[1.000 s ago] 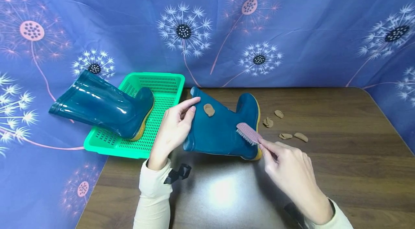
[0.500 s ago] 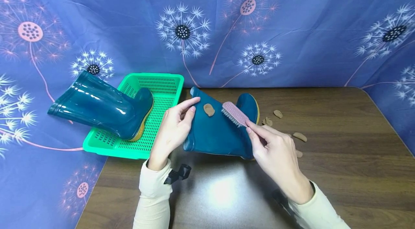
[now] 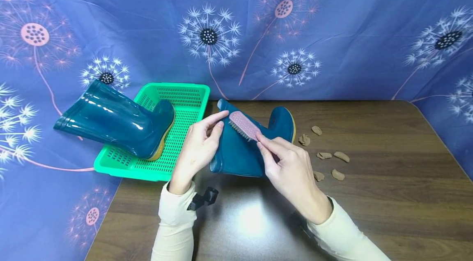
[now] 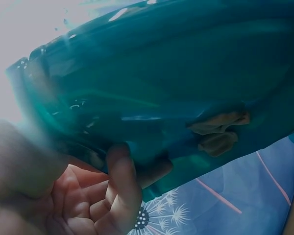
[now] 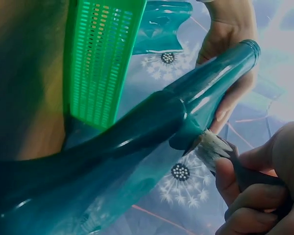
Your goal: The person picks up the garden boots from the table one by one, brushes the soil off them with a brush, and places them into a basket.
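A teal rain boot [image 3: 238, 156] with a yellow sole lies on its side on the table, toe to the right. My left hand [image 3: 199, 146] grips its shaft at the open top, thumb and forefinger on the upper surface. My right hand [image 3: 292, 170] holds a pink scrubbing brush [image 3: 244, 125] by its handle, over the shaft near my left fingertips. Its pale bristles [image 5: 210, 149] meet the boot in the right wrist view. Brown clay-like lumps [image 4: 218, 132] stick to the boot in the left wrist view; the brush hides that spot in the head view.
A green plastic basket [image 3: 205, 100] stands at the left, with a second teal boot [image 3: 114, 119] leaning across it, its shaft beyond the rim. Several brown clay-like pieces [image 3: 341, 156] lie on the wooden table [image 3: 399, 195] right of the boot. A blue dandelion-print cloth [image 3: 343, 18] hangs behind.
My right hand has moved the brush leftward along the boot, from near the foot to the upper shaft, over the brown lump there. My left hand has stayed in place.
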The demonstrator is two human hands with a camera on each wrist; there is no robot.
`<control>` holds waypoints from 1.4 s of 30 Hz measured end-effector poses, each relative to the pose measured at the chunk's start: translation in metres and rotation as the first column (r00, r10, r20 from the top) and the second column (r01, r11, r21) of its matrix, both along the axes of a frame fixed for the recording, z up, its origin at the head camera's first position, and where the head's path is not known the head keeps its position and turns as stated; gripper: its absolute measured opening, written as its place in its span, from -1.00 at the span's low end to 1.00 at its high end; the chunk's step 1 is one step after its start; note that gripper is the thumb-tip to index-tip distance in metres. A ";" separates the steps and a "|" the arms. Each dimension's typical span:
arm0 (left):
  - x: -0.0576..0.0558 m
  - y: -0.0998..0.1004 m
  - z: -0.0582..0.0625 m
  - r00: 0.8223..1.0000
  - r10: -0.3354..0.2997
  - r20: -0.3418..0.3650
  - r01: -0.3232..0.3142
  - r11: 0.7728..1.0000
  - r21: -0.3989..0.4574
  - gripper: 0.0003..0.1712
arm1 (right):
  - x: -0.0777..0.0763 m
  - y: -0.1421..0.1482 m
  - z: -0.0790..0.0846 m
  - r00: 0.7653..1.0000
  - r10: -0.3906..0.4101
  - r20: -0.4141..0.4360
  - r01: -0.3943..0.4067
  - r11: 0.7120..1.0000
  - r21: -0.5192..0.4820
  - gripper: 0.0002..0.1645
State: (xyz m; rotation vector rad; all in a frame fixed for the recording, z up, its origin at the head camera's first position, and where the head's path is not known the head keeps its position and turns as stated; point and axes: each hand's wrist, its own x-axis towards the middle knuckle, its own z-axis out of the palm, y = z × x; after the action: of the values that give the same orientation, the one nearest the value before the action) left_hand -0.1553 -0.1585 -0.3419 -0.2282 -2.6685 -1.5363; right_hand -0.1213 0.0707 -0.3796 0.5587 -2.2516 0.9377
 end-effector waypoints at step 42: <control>-0.002 -0.002 -0.002 1.000 0.003 -0.011 -0.003 1.000 -0.014 -0.55 | 0.012 0.007 0.003 0.998 -0.062 0.023 0.060 0.996 0.065 -0.68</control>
State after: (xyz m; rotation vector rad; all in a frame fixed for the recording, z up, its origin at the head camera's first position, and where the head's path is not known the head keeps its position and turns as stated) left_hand -0.1571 -0.1609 -0.3438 -0.2324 -2.6704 -1.5116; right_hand -0.1097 0.0777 -0.3769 0.5058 -2.3146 0.8491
